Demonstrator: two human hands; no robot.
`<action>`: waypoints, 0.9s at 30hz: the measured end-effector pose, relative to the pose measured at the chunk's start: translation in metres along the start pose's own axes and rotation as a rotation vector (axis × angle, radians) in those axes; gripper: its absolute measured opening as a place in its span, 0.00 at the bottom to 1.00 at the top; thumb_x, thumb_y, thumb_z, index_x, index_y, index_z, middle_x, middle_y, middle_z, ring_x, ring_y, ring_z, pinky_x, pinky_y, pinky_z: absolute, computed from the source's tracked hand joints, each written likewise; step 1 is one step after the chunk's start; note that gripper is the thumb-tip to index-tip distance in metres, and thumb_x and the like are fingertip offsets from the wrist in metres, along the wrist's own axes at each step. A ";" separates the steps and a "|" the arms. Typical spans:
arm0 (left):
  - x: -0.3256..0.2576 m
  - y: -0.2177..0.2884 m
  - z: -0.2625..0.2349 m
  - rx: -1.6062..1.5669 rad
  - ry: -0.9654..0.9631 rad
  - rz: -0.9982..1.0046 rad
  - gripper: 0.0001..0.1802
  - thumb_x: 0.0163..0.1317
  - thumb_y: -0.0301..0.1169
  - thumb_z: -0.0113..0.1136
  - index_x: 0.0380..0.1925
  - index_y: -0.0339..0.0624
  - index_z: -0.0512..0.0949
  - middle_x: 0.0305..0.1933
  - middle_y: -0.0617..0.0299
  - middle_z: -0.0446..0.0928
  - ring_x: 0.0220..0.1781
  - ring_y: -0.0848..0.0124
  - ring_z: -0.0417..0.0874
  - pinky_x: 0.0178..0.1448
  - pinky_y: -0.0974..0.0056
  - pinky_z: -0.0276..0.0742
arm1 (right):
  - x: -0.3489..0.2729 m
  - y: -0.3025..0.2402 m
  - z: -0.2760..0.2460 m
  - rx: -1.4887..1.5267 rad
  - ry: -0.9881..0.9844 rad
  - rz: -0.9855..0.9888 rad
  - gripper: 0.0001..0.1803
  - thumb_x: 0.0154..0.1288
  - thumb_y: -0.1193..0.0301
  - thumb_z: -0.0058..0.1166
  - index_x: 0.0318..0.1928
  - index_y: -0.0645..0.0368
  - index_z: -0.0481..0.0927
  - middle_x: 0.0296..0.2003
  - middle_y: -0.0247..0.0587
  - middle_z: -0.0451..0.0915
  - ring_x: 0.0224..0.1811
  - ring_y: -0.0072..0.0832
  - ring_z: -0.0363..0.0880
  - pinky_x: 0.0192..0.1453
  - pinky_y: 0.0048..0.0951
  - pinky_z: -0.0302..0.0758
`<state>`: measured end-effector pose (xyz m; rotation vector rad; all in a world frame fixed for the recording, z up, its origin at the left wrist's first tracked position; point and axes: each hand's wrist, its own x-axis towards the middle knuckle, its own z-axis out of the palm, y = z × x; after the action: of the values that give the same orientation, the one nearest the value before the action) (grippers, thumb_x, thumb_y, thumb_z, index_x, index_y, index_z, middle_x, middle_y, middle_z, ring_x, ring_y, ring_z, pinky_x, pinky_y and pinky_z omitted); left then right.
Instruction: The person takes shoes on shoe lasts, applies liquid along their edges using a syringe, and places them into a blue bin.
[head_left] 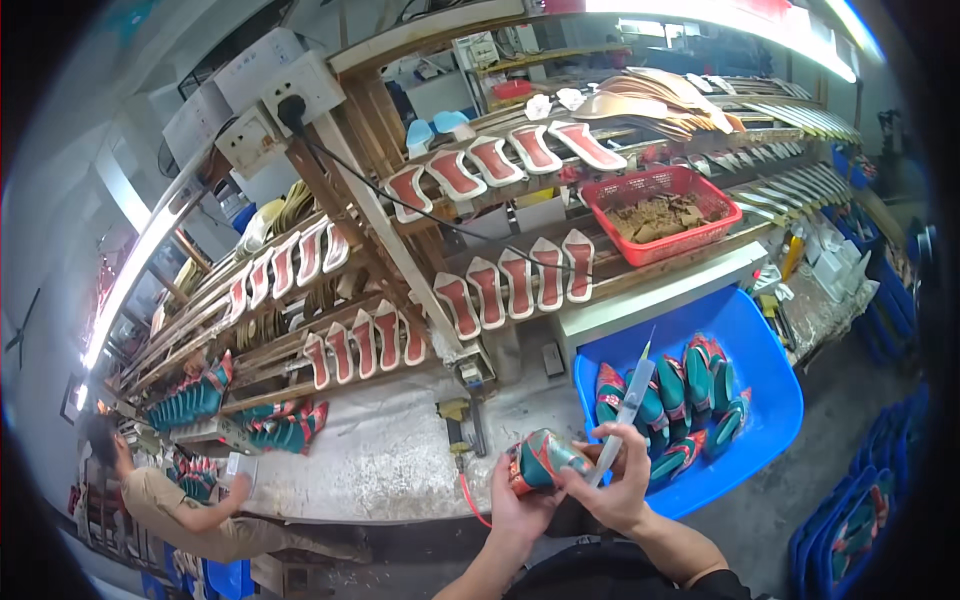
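My left hand (518, 512) is wrapped round a teal and red patterned shoe upper (545, 462), held over the near edge of the workbench (390, 470). My right hand (622, 492) grips a clear syringe (632, 396) with its thin needle pointing up and away from me. The fingertips of that hand are close against the shoe upper; whether they also press on it I cannot tell. Just beyond the syringe, a blue tub (782, 425) holds several similar teal and red shoe uppers (672, 385).
A wooden rack (385, 235) over the bench carries rows of red and white insoles (516, 284). On it sits a red basket (660, 180) of brown scraps. A tool (455, 430) with a red hose lies ahead. Far left, a person (190, 510) works; blue tubs (850, 520) stand right.
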<state>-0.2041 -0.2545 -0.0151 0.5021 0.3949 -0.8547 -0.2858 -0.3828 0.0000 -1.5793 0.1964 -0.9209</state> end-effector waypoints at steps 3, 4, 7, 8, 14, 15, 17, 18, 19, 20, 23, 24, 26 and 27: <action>-0.002 -0.006 -0.002 -0.044 -0.102 -0.164 0.30 0.74 0.49 0.50 0.62 0.34 0.68 0.64 0.44 0.73 0.67 0.53 0.72 0.71 0.46 0.69 | 0.025 -0.001 -0.005 -0.033 0.105 0.003 0.41 0.51 0.82 0.71 0.64 0.60 0.63 0.52 0.42 0.73 0.44 0.26 0.85 0.47 0.26 0.84; -0.017 -0.007 0.003 0.041 0.016 -0.192 0.32 0.72 0.47 0.54 0.63 0.29 0.66 0.63 0.39 0.72 0.64 0.52 0.75 0.72 0.45 0.69 | 0.032 -0.006 -0.005 -0.065 0.112 0.039 0.39 0.53 0.81 0.71 0.63 0.59 0.65 0.51 0.41 0.74 0.40 0.25 0.85 0.41 0.26 0.85; -0.042 -0.015 -0.001 0.549 -0.187 -0.103 0.32 0.69 0.41 0.60 0.64 0.28 0.65 0.60 0.40 0.73 0.61 0.51 0.77 0.74 0.45 0.67 | 0.048 -0.015 -0.010 -0.013 0.073 0.196 0.37 0.53 0.80 0.71 0.62 0.57 0.67 0.50 0.40 0.75 0.40 0.24 0.85 0.38 0.25 0.85; -0.042 -0.016 0.001 0.747 -0.213 0.086 0.36 0.61 0.34 0.67 0.65 0.28 0.64 0.58 0.40 0.74 0.58 0.48 0.79 0.71 0.45 0.69 | 0.050 -0.002 -0.008 -0.026 0.089 0.191 0.35 0.52 0.76 0.72 0.61 0.57 0.72 0.48 0.42 0.77 0.36 0.24 0.85 0.36 0.26 0.85; 0.004 -0.012 0.024 1.972 -0.249 1.260 0.48 0.46 0.31 0.77 0.68 0.30 0.64 0.61 0.40 0.71 0.58 0.44 0.78 0.59 0.49 0.76 | 0.048 -0.005 -0.006 -0.235 0.035 -0.022 0.37 0.51 0.77 0.73 0.62 0.58 0.71 0.50 0.40 0.77 0.44 0.20 0.81 0.43 0.25 0.86; 0.016 -0.013 0.019 1.940 -0.289 1.181 0.50 0.45 0.31 0.78 0.68 0.31 0.64 0.62 0.41 0.71 0.58 0.43 0.77 0.59 0.49 0.77 | 0.048 -0.005 -0.006 -0.232 0.049 -0.067 0.37 0.51 0.77 0.73 0.62 0.59 0.71 0.50 0.41 0.77 0.44 0.20 0.81 0.43 0.25 0.86; 0.016 -0.011 0.015 1.941 -0.326 1.182 0.51 0.44 0.31 0.79 0.69 0.31 0.63 0.62 0.40 0.71 0.58 0.43 0.77 0.58 0.49 0.78 | 0.047 -0.011 -0.010 -0.169 0.047 -0.041 0.37 0.51 0.77 0.73 0.62 0.60 0.70 0.51 0.43 0.76 0.46 0.22 0.81 0.43 0.24 0.86; 0.019 -0.006 0.019 1.931 -0.380 1.243 0.53 0.44 0.31 0.79 0.70 0.31 0.62 0.61 0.39 0.71 0.59 0.42 0.77 0.58 0.49 0.78 | 0.050 -0.012 -0.012 -0.184 -0.002 -0.090 0.39 0.52 0.79 0.72 0.64 0.61 0.67 0.52 0.45 0.76 0.48 0.25 0.82 0.48 0.27 0.85; 0.016 -0.002 0.021 1.926 -0.363 1.227 0.53 0.44 0.31 0.79 0.70 0.31 0.62 0.61 0.39 0.71 0.59 0.42 0.77 0.58 0.49 0.78 | 0.052 -0.013 -0.016 -0.187 -0.016 -0.076 0.39 0.52 0.79 0.72 0.64 0.61 0.67 0.52 0.45 0.76 0.48 0.25 0.82 0.48 0.27 0.85; 0.013 0.002 0.025 1.872 -0.407 1.160 0.54 0.44 0.32 0.79 0.71 0.31 0.60 0.60 0.39 0.72 0.58 0.42 0.78 0.58 0.49 0.78 | 0.053 -0.014 -0.022 -0.038 -0.088 -0.072 0.39 0.52 0.77 0.73 0.64 0.61 0.68 0.52 0.46 0.76 0.47 0.27 0.82 0.48 0.29 0.85; -0.007 0.025 0.037 1.747 -0.461 1.005 0.59 0.46 0.32 0.80 0.75 0.31 0.54 0.57 0.39 0.76 0.55 0.45 0.82 0.57 0.51 0.79 | 0.059 -0.028 -0.052 0.133 -0.345 -0.187 0.41 0.51 0.75 0.70 0.66 0.66 0.67 0.46 0.48 0.80 0.42 0.32 0.84 0.46 0.32 0.81; -0.016 0.030 0.044 1.713 -0.468 0.881 0.60 0.46 0.33 0.80 0.75 0.31 0.52 0.56 0.39 0.77 0.54 0.47 0.83 0.57 0.53 0.79 | 0.057 -0.035 -0.064 0.167 -0.390 -0.229 0.37 0.51 0.70 0.67 0.62 0.70 0.70 0.38 0.48 0.82 0.36 0.33 0.85 0.41 0.32 0.81; -0.033 0.041 0.053 1.660 -0.460 0.659 0.63 0.47 0.34 0.81 0.77 0.31 0.49 0.57 0.38 0.78 0.56 0.51 0.84 0.60 0.55 0.78 | 0.055 -0.057 -0.082 0.179 -0.540 -0.352 0.34 0.50 0.62 0.64 0.55 0.69 0.76 0.32 0.47 0.82 0.27 0.36 0.83 0.31 0.33 0.80; -0.039 0.045 0.055 1.655 -0.443 0.660 0.63 0.47 0.34 0.81 0.77 0.31 0.49 0.57 0.38 0.78 0.56 0.51 0.84 0.60 0.55 0.78 | 0.051 -0.065 -0.083 0.229 -0.551 -0.341 0.30 0.49 0.62 0.64 0.51 0.68 0.79 0.29 0.45 0.82 0.23 0.35 0.81 0.26 0.32 0.76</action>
<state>-0.1852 -0.2369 0.0617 1.7805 -0.9910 -0.4397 -0.3290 -0.4602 0.0760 -1.6133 -0.5621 -0.6978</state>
